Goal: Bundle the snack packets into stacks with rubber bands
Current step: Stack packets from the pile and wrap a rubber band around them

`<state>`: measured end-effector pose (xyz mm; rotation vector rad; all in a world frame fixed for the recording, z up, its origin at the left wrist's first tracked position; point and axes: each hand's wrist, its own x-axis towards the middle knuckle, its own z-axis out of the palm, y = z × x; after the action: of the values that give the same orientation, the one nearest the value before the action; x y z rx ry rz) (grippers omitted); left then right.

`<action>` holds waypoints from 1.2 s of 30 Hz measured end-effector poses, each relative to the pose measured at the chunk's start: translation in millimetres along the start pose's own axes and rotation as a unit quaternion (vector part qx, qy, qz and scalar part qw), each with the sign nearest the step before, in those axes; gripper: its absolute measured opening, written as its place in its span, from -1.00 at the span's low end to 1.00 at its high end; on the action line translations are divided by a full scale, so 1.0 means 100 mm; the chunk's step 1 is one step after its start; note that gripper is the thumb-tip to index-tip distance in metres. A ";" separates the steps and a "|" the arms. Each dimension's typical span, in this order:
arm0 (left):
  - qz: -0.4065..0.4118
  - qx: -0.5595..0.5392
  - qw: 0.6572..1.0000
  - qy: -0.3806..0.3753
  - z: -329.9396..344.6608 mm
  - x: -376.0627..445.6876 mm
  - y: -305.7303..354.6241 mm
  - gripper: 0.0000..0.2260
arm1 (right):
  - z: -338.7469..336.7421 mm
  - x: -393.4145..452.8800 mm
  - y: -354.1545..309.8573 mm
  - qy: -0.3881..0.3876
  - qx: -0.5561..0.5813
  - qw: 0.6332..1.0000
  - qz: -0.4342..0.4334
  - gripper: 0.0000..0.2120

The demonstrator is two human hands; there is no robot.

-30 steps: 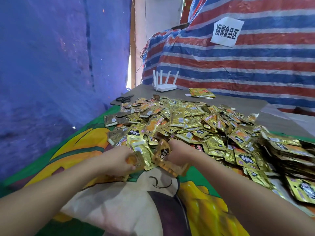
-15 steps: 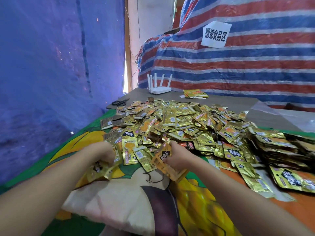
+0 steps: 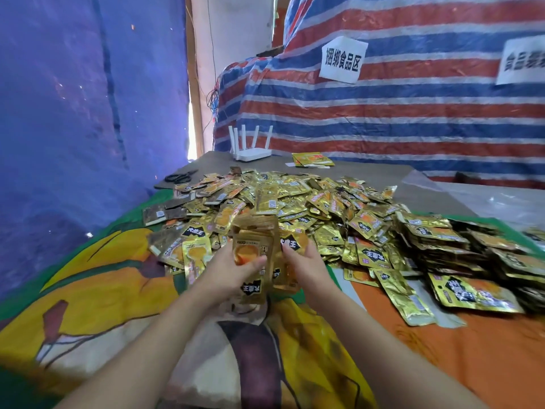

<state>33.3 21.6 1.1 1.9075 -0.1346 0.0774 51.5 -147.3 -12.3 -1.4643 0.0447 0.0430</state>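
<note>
Left hand: the left hand [image 3: 228, 268] grips a gold packet, thumb curled across its face, pressing it against the stack.
Right hand: the right hand [image 3: 306, 262] cups the stack [image 3: 259, 261] from the right, fingers curled round its edge.
Change: half a second ago the hands were apart, the left lifting a packet at the near left; now they meet in the middle and the packet joins the bunch.
Stack position: held up between both hands, just near of the loose pile [image 3: 289, 202].
Pile: spread across the cloth [image 3: 88, 290], far and right of the hands.
Meaning: judged, the stack is still growing; no rubber band is visible on it.
Finished bundles: dark stacks [image 3: 460, 246] at the right.
</note>
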 end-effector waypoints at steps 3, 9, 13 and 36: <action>-0.008 -0.003 0.999 0.042 0.23 0.02 -0.02 -0.81 | -0.10 -0.14 0.03 0.002 0.000 0.998 -0.057 -0.88; -0.005 -0.056 0.997 0.054 0.59 -0.11 -0.05 -0.75 | -0.20 -0.39 0.20 0.021 -0.060 0.988 -0.137 -0.68; -0.005 -0.065 0.997 0.047 0.73 -0.23 -0.13 -0.60 | -0.15 -0.52 0.41 0.062 -0.085 0.983 -0.151 -0.88; 0.043 -0.012 0.996 -0.076 0.80 -0.44 -0.44 -0.31 | -0.19 -0.73 0.65 0.069 -0.130 0.979 -0.144 -0.68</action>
<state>-5.0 -37.2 -72.4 1.8830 -0.3191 -0.0128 -24.9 -159.8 -74.8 -1.7207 -0.0624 -0.2988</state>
